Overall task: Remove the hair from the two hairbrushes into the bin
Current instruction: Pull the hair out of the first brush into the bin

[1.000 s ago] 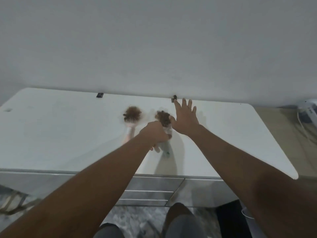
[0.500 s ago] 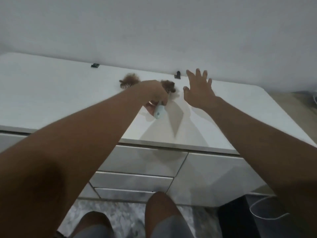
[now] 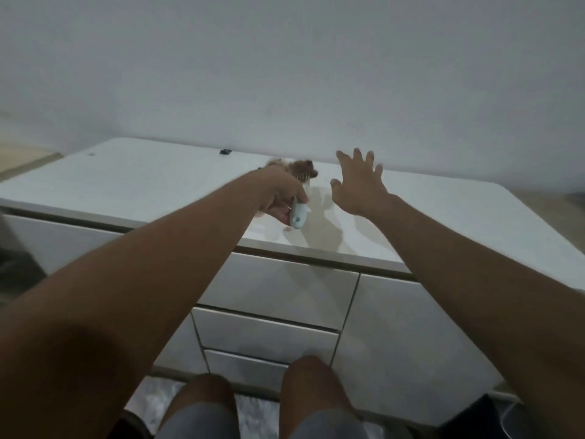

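Observation:
My left hand (image 3: 280, 198) grips the pale blue handle of a hairbrush (image 3: 297, 217), lifted just above the white countertop (image 3: 152, 182). Its bristle head, matted with brown hair (image 3: 304, 168), points away from me. A bit of brown hair (image 3: 273, 162) peeks out behind my left wrist; I cannot tell whether it is the second brush. My right hand (image 3: 359, 185) hovers beside the brush head with fingers spread, holding nothing. The rim of the bin (image 3: 519, 423) shows at the bottom right.
White drawers (image 3: 272, 331) front the cabinet below the counter. A small dark clip (image 3: 225, 151) lies at the counter's back edge against the wall. My knees (image 3: 304, 384) are close to the drawers.
My left hand has lifted the blue-handled brush off the counter and pulled it slightly toward me. The right hand stays spread beside it. The head has moved, so the counter shifted in view.

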